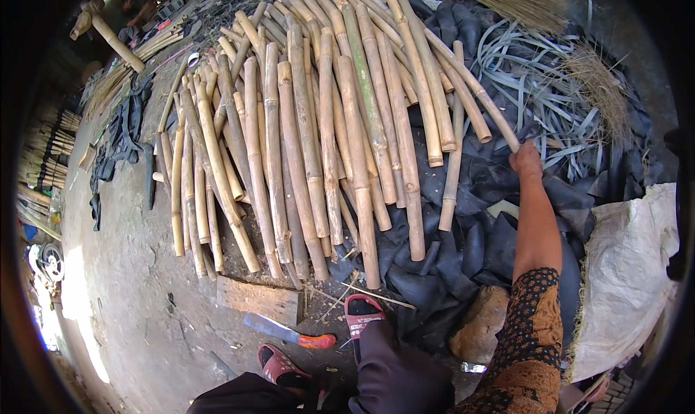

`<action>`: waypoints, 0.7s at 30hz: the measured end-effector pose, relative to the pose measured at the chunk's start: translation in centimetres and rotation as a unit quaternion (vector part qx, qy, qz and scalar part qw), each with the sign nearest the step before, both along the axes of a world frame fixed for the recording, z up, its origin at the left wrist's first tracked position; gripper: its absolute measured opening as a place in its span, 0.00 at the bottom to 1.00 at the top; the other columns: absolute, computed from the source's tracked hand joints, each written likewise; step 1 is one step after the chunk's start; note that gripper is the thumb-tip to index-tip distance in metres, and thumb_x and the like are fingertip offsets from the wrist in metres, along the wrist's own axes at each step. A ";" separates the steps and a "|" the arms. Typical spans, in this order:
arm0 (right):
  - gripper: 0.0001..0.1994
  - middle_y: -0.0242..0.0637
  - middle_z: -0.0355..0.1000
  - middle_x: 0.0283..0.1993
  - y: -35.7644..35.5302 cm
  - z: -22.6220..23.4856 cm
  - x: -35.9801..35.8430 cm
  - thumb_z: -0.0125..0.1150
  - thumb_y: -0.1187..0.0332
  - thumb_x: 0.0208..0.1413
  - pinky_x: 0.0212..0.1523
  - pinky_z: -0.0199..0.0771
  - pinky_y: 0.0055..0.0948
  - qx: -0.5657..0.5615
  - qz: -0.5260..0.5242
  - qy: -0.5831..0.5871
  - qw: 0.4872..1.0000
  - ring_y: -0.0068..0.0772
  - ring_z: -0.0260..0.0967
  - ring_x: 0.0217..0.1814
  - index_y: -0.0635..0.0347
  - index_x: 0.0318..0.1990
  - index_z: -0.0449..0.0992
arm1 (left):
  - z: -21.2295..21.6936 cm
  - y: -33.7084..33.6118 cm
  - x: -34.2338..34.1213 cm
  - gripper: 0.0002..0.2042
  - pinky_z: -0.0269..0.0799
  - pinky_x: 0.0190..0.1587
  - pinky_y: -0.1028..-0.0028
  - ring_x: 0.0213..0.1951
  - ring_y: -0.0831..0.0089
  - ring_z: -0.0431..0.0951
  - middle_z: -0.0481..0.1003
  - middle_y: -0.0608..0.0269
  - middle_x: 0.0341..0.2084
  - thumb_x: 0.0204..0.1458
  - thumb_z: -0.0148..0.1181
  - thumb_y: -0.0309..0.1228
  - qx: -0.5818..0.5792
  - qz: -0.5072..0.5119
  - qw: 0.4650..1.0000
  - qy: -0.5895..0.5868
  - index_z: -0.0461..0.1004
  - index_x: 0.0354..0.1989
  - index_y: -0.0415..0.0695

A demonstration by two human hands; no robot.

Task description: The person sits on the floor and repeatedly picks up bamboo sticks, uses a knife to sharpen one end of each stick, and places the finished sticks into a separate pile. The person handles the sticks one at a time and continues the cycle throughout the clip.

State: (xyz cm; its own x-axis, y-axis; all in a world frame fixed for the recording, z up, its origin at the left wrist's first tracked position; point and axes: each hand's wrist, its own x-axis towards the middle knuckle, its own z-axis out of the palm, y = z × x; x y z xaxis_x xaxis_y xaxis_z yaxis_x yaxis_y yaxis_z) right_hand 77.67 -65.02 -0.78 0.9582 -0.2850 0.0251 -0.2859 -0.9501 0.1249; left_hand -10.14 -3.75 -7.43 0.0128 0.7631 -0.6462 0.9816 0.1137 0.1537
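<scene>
1. Head view: the person's right hand reaches out to the far right, its arm coming up from a patterned brown-and-black sleeve at the near right edge.
2. The fingers close around the near end of a long bamboo pole, which runs from the hand up and to the left across the heap. The grip looks tight, though the fingertips themselves are hidden behind the hand.
3. That pole lies on the right flank of a large pile of bamboo poles, fanned out with their cut ends pointing toward the person and filling the middle of the scene.
4. The left hand does not show anywhere in this view.
5. Under and to the right of the hand lies a heap of black rubber pieces, with loose grey strips tangled beyond it at the far right.
6. Dry straw-like broom fibres lie on those strips, just to the right of the held pole's end.
7. A white sack sits at the near right, just beside the sleeve.
8. Near the person's feet, in red sandals, a blade with an orange handle lies on the ground, just beside a flat wooden board.
9. A brownish stone rests between the right foot and the sleeve.
10. Far left, more bundles of sticks lie along the edge of the bare dirt floor.
</scene>
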 end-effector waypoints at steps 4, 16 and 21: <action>0.20 0.43 0.76 0.56 0.4 0.7 -2.1 0.63 0.60 0.58 0.60 0.70 0.56 0.084 0.047 -0.030 0.995 0.52 0.73 0.60 0.53 0.56 0.72 | 2.5 1.6 -1.7 0.20 0.72 0.30 0.70 0.27 0.74 0.75 0.78 0.64 0.30 0.65 0.60 0.46 0.027 -0.021 0.998 -0.047 0.78 0.48 0.40; 0.18 0.44 0.74 0.38 16.4 11.4 -16.2 0.67 0.73 0.47 0.46 0.70 0.48 0.269 0.560 -0.230 0.749 0.54 0.73 0.45 0.55 0.47 0.74 | 26.1 0.7 23.5 0.40 0.67 0.65 0.56 0.70 0.54 0.64 0.58 0.47 0.72 0.62 0.62 0.47 0.115 -0.280 0.803 -0.513 0.50 0.77 0.44; 0.20 0.43 0.69 0.39 28.0 11.9 -25.8 0.68 0.71 0.50 0.47 0.69 0.48 0.287 0.657 -0.127 0.686 0.54 0.70 0.46 0.54 0.52 0.73 | 29.7 -3.4 26.9 0.32 0.69 0.62 0.41 0.67 0.47 0.65 0.59 0.48 0.67 0.67 0.54 0.47 0.030 0.066 0.599 -0.797 0.51 0.71 0.41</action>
State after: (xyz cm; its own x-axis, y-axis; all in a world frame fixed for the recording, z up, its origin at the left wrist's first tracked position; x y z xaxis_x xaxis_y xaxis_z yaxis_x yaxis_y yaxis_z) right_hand 51.84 -36.97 11.16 0.3835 0.7873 0.4828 0.9202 -0.2811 -0.2724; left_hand 16.75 -7.16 22.32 0.5136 0.8471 0.1362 -0.4357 0.1208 0.8919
